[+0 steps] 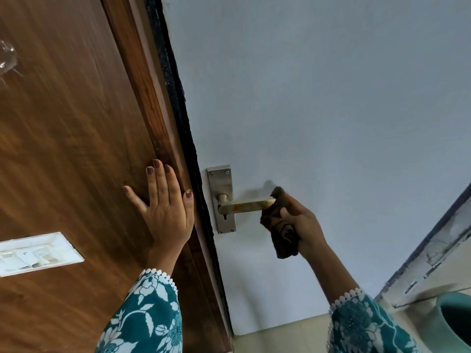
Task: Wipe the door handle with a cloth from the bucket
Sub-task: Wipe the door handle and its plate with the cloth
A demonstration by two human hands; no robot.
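Door handle [246, 206]: metal lever, long axis near level, free end pointing right, away from the door edge [190, 138]. Mounted on an upright steel backplate [221, 200] just beside that dark edge. Lever shows rust-coloured staining along its middle; backplate has screws at its corners.

Cloth [281, 225]: dark brown, bunched, wrapped over the lever's free end, tail hanging below.

Right hand [300, 220]: grip closed around the cloth, pressing it onto the lever tip.

Left hand [165, 205]: fingers spread flat, holding nothing, palm against the brown wood panel [71, 138] left of the door edge.

Door face [318, 98]: pale blue-grey, bare above and right of the handle.

Bucket [451, 324]: teal rim, lower right corner.

Switch plate [35, 253]: white, set in the panel.
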